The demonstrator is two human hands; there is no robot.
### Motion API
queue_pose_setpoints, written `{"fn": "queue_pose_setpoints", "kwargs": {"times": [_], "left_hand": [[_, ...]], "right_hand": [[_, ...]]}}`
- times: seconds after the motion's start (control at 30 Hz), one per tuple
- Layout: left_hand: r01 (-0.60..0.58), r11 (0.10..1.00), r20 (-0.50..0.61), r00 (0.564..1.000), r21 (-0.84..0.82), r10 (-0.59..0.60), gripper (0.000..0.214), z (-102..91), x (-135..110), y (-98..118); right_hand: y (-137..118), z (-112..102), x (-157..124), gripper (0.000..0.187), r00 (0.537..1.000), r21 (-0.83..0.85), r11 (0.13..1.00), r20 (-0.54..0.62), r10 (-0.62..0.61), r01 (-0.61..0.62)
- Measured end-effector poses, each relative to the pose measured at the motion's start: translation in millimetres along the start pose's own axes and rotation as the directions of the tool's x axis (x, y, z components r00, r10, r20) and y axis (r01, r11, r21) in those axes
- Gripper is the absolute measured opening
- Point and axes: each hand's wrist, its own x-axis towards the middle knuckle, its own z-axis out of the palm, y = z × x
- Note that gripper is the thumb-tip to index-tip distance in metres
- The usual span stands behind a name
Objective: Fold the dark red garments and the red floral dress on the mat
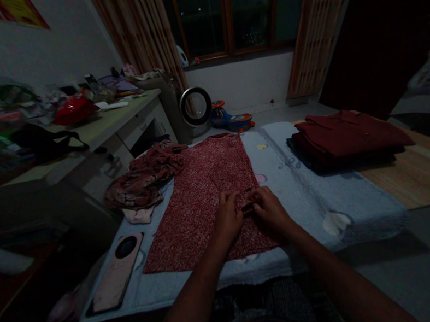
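While a speckled red garment (205, 201) lies spread at center on a blue cloth (303, 212), the left hand (228, 218) and right hand (268, 208) pinch it.
The hands sit close together; folded clothes (352, 134) are stacked at two o'clock, a phone (115, 278) at eight.

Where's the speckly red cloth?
In the head view's middle, the red cloth lies on the blanket under the left hand and right hand, crumpled clothes at left.
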Motion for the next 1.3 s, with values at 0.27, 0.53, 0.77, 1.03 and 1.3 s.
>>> {"fn": "queue_pose_setpoints", "kwargs": {"times": [0.27,0.53,0.77,1.03,1.3], "left_hand": [[-0.093,0.996,0.008,0.996,0.019,0.093,0.029,-12.4,-11.8,15.5],[-0.167,0.959,0.077,0.985,0.228,0.153,0.023,-14.2,-24.1,5.2],[-0.229,0.914,0.135,0.972,0.335,0.194,0.022,-22.6,-30.7,5.9],[-0.266,0.936,0.247,0.946,0.229,0.208,0.016,-27.2,-34.2,3.8],[-0.296,0.943,0.269,0.931,0.155,0.248,0.048,-14.7,-31.0,2.2]], "right_hand": [[-17.2,-12.8,-2.3,0.031,0.996,-0.060,0.995,0.024,-0.083,0.084],[-21.7,-12.2,-11.2,0.033,0.989,-0.144,0.986,0.129,-0.066,0.084],[-21.3,-15.1,-13.0,0.032,0.984,-0.132,0.984,0.148,-0.100,0.120],[-16.5,-29.5,-1.2,0.027,0.902,0.023,0.995,0.421,-0.099,0.099],[16.1,-20.9,26.6,0.033,0.971,-0.091,0.990,0.225,-0.087,0.109]]}}
